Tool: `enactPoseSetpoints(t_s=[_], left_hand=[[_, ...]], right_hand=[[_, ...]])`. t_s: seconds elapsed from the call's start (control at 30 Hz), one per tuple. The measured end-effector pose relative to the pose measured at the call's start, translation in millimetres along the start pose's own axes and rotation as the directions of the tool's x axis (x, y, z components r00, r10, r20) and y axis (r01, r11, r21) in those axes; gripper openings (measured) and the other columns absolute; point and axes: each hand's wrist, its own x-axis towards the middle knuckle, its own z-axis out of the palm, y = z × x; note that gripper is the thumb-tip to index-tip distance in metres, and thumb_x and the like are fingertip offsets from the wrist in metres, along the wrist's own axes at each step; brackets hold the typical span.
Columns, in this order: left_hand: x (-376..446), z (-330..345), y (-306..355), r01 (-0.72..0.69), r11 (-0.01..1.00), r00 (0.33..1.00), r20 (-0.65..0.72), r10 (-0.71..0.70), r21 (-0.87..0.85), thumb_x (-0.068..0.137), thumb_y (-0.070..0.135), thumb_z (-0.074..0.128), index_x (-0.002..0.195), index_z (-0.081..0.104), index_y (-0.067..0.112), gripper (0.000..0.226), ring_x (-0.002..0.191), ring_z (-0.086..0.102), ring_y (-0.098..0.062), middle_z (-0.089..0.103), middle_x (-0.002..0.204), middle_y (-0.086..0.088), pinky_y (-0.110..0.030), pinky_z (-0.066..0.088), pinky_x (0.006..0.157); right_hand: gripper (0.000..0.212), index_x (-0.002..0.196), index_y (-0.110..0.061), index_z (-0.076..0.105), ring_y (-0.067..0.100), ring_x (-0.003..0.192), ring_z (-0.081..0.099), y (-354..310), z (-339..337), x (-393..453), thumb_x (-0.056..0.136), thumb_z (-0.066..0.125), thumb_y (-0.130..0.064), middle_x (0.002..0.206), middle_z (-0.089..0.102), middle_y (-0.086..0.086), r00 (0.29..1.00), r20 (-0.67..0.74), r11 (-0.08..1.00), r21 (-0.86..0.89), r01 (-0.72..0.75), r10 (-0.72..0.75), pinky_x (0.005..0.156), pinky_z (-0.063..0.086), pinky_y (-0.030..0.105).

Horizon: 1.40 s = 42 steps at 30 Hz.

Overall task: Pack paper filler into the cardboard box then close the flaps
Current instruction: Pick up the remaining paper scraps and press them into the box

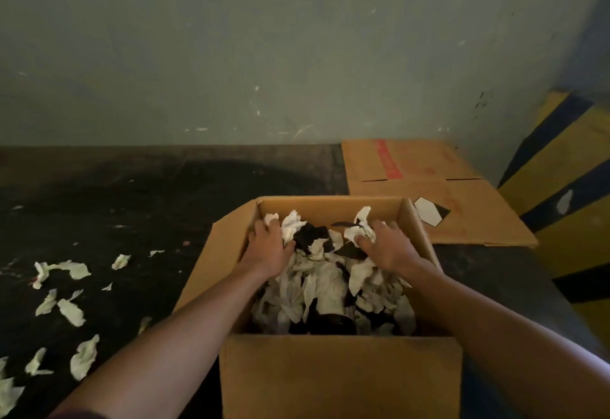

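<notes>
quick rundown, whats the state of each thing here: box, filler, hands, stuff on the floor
cardboard box: upright, open, flaps not closed
paper filler: crumpled, heaped inside the box
left hand: inside the box, pressing on the filler
right hand: inside the box, fingers in the filler
loose paper scraps: scattered on the floor, left of the box
flattened cardboard: lying flat behind the box, to the right

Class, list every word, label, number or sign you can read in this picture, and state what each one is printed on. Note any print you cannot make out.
No text in this view can be read.
Red strip on the flattened cardboard behind the open box: it seems to carry printing, too blurred to read.
Faint reddish marks on the same cardboard: too faint to read.
White hexagon lying on that cardboard: blank, no lettering visible.
</notes>
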Motion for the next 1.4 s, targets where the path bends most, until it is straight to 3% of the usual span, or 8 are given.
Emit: enactPoseSetpoints(t_s=[0.27,0.43,0.6,0.87,1.07,1.17,1.3,1.4], left_hand=[[26.2,29.1,-1.0,-0.007,0.997,0.931,0.363,0.032,-0.071,0.089,0.066,0.05,0.156,-0.003,0.037,0.09,0.151,-0.003,-0.037,-0.017,0.165,0.002,-0.058,0.012,0.119],[35.7,53.0,2.6,0.004,0.999,0.863,0.505,-0.027,0.047,0.09,0.076,0.022,0.152,-0.017,0.042,0.081,0.147,-0.018,-0.043,-0.025,0.163,-0.003,-0.063,0.001,0.117],[48.4,69.8,-1.2,-0.004,0.978,0.817,0.565,-0.118,0.209,0.096,0.069,0.013,0.155,-0.013,0.037,0.072,0.148,-0.017,-0.043,-0.02,0.165,0.001,-0.064,0.002,0.117],[35.3,40.4,8.3,0.05,0.997,0.831,0.551,-0.077,0.064,0.099,0.062,0.023,0.156,-0.013,0.032,0.074,0.15,-0.009,-0.039,-0.02,0.163,-0.012,-0.056,0.005,0.12],[-14.9,48.7,1.9,-0.124,0.992,0.681,0.73,0.058,0.036,0.1,0.058,0.027,0.156,-0.013,0.028,0.075,0.143,0.032,-0.023,-0.015,0.164,-0.009,-0.037,0.028,0.111],[-23.4,53.0,7.6,-0.157,0.985,0.69,0.722,0.058,0.071,0.104,0.048,0.029,0.157,-0.012,0.025,0.07,0.152,0.006,-0.028,-0.011,0.165,-0.01,-0.038,0.013,0.119],[-21.9,35.2,3.1,-0.182,0.978,0.746,0.662,0.072,0.099,0.103,0.046,0.035,0.158,0.008,0.021,0.066,0.148,0.026,-0.029,0.021,0.163,-0.011,-0.038,0.027,0.117],[-31.3,22.7,1.5,-0.23,0.959,0.778,0.624,0.076,0.169,0.101,0.049,0.038,0.132,0.053,0.011,0.051,0.105,0.061,-0.024,0.063,0.121,-0.011,-0.036,0.048,0.085]], right_hand=[[0.065,0.148,-0.024,0.026,0.037,0.134,0.036,8.5,19.0,33.5,0.095,0.051,-0.051,0.148,0.033,0.014,0.991,0.131,0.99,0.127,-0.057,0.041,0.111,0.034,0.05],[0.06,0.154,-0.041,0.002,0.045,0.147,-0.012,25.7,67.1,60.8,0.099,0.019,-0.057,0.162,-0.019,0.014,0.927,0.335,0.978,-0.178,-0.113,0.168,0.116,0.005,0.065],[0.067,0.153,-0.035,-0.016,0.046,0.143,-0.028,34.8,92.5,66.4,0.102,0.026,-0.042,0.157,-0.035,0.012,0.868,0.439,0.926,-0.372,-0.06,0.232,0.112,0.0,0.07],[0.072,0.157,-0.029,0.0,0.041,0.149,0.008,17.2,35.0,47.7,0.098,0.041,-0.04,0.165,0.003,0.015,0.911,0.404,0.98,-0.197,0.002,0.079,0.119,0.018,0.052],[0.071,0.157,-0.013,0.002,0.029,0.142,0.034,11.5,34.9,-14.1,0.102,0.04,-0.035,0.162,0.022,0.012,0.762,0.631,0.925,-0.36,0.121,0.146,0.108,0.035,0.036],[0.074,0.157,-0.019,0.002,0.029,0.14,0.036,22.0,47.7,-13.4,0.099,0.043,-0.038,0.162,0.024,0.011,0.744,0.658,0.908,-0.373,0.191,0.114,0.111,0.036,0.039],[0.065,0.156,-0.027,0.018,0.026,0.138,0.041,20.7,21.1,-8.7,0.099,0.046,-0.037,0.162,0.025,0.004,0.777,0.627,0.945,-0.282,0.167,0.049,0.108,0.041,0.039],[0.058,0.155,-0.018,0.027,0.025,0.146,0.029,13.7,4.9,-17.2,0.101,0.044,-0.033,0.161,0.027,0.006,0.803,0.595,0.917,-0.334,0.218,0.026,0.115,0.029,0.036]])
